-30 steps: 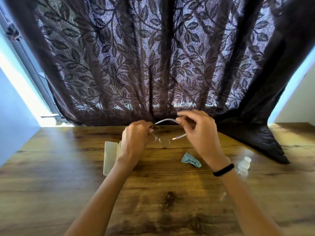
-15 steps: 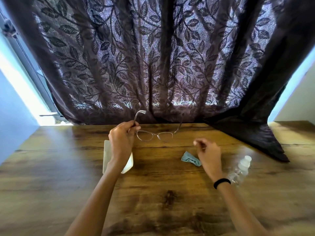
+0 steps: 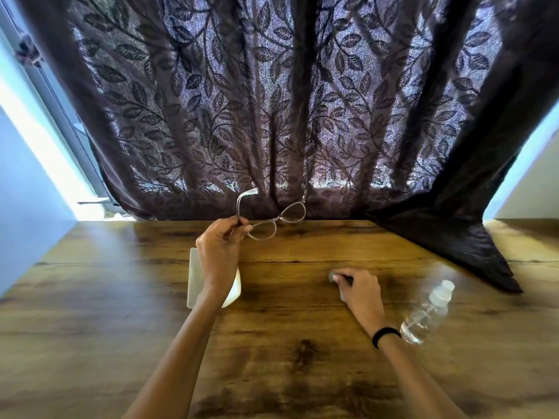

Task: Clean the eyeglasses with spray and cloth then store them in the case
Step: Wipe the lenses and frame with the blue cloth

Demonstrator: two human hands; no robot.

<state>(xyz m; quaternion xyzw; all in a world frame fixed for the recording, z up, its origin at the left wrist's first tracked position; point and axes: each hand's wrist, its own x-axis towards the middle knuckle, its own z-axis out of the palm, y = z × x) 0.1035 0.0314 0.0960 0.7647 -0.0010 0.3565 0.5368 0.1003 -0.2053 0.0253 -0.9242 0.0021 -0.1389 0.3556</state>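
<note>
cloth gathered while the glasses are held aloft

the eyeglasses (image 3: 276,220) are held above the far edge of the table (image 3: 121,297), temples unfolded. they are pinched by one temple near the hinge, between thumb and fingers of the left hand (image 3: 219,252). the right hand (image 3: 358,287) is set down on the table with its fingers curled over the cloth (image 3: 332,278), of which only a pale scrap is seen at the fingertips. the spray bottle (image 3: 426,313) is lying on its side just right of that wrist. the white case (image 3: 195,276) is partly hidden under the left forearm.

whether the lenses have been sprayed cannot be told. the step is judged to be the gathering of the cloth. it is best lifted so that a flat fold is left between thumb and forefinger. each lens should then be wiped on both faces at once, with the frame steadied at the rim rather than hung from one temple, and bare fingertips kept off the glass.
</note>
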